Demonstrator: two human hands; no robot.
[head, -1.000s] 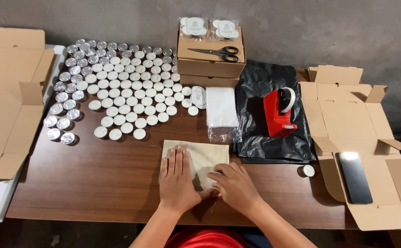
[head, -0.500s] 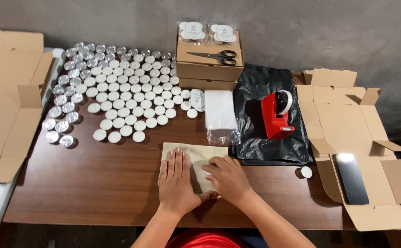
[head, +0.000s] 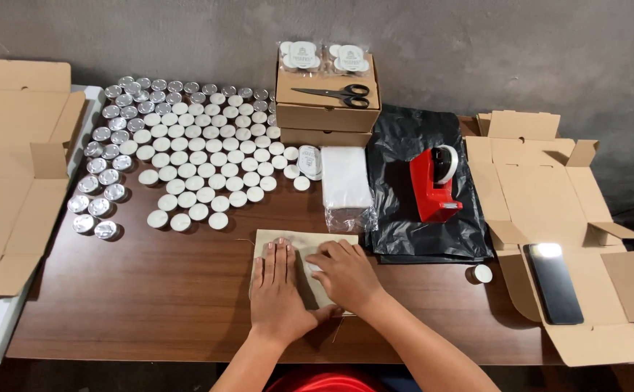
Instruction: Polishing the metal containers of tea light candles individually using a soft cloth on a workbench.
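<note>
Both hands are pressing flat, fingers spread, on the small beige pouch (head: 299, 250) at the table's (head: 150, 305) near edge, the right hand (head: 346, 276) having slid leftward beside the left hand (head: 279, 290), smoothing it down.

Table (head: 150, 290): dark wood-grain, smooth satin finish. Flat pouch (head: 309, 243), lower centre: matt beige paper. Bag (head: 411, 232): glossy black plastic.

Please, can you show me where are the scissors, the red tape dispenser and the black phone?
scissors (head: 335, 94), head view, on the blades.
red tape dispenser (head: 431, 190), head view, on its red body.
black phone (head: 553, 284), head view, on the screen's middle.
</note>
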